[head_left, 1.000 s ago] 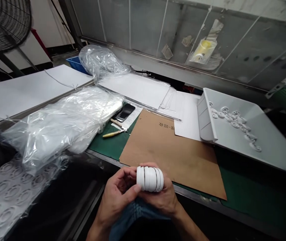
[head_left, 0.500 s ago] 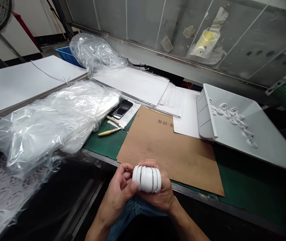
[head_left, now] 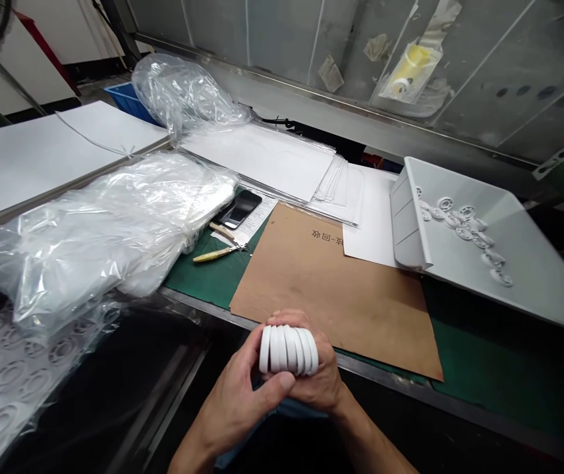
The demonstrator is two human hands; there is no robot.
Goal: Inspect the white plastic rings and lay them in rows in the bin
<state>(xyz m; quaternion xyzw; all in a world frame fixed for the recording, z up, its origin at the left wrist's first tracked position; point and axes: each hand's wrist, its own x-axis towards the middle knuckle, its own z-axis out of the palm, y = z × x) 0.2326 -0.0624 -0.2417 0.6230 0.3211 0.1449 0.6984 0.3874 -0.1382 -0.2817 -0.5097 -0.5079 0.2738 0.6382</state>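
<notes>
Both my hands hold a stack of several white plastic rings [head_left: 288,350] edge-on, just in front of the bench edge. My right hand [head_left: 319,378] wraps the stack from behind and below. My left hand [head_left: 242,401] presses the stack's left end, thumb across its lower front. More white rings [head_left: 464,227] lie loose in a white tray [head_left: 524,276] tilted at the right of the bench.
A brown cardboard sheet [head_left: 336,289] lies on the green mat [head_left: 509,368] ahead. Clear plastic bags [head_left: 114,224] with white parts fill the left. A black phone [head_left: 240,208], a yellow-handled tool [head_left: 213,254] and stacked white sheets [head_left: 272,158] sit beyond.
The rings in the stack have been squeezed closer together, gaps between them closing. My left thumb has slid across the stack's lower front. The view shifted slightly.
</notes>
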